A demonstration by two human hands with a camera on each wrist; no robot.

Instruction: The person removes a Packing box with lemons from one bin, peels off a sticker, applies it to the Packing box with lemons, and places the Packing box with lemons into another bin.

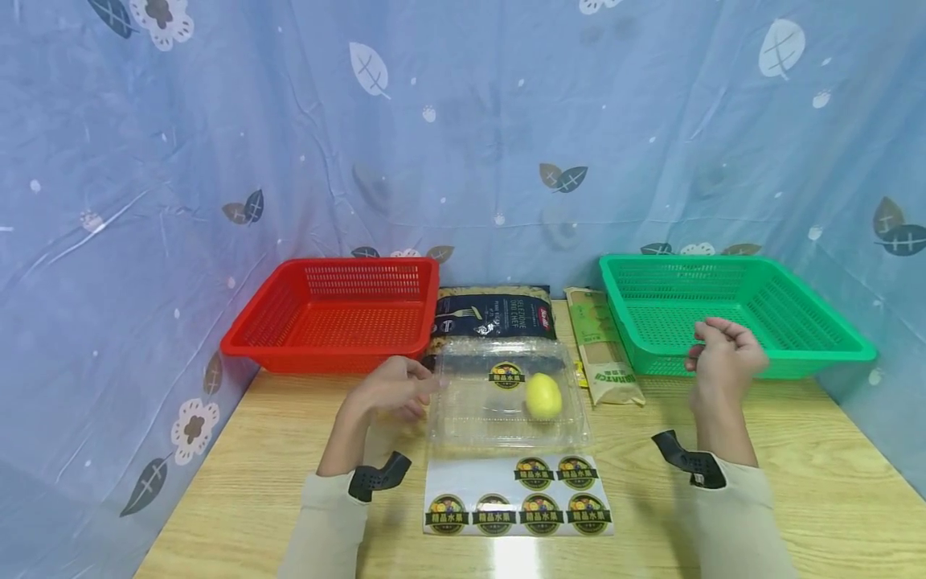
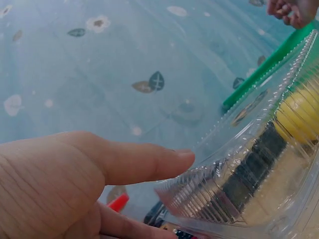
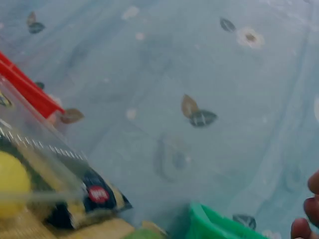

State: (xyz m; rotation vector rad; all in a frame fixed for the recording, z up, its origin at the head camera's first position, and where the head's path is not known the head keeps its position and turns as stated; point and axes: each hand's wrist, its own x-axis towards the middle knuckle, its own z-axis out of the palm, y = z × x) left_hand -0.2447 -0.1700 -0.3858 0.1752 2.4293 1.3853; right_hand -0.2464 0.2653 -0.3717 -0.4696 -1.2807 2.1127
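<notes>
A clear plastic clamshell box (image 1: 470,410) stands in the middle of the table with its lid raised at the back. Inside it, towards the right, sits a yellow lemon (image 1: 543,396). A round fruit sticker (image 1: 506,375) shows on the lid. My left hand (image 1: 394,388) is at the box's left side, its thumb (image 2: 149,160) straight and overlapping the box edge in the left wrist view. My right hand (image 1: 726,356) hovers before the green basket's front rim, fingers loosely curled, with nothing seen in it; only its fingertips show in the right wrist view.
A white sheet of round stickers (image 1: 470,476) lies in front of the box. Behind are a dark pasta bag (image 1: 495,314) and a beige-green packet (image 1: 604,346). A red basket (image 1: 325,358) stands left, a green basket (image 1: 810,354) right. A patterned curtain (image 1: 463,137) closes off the back.
</notes>
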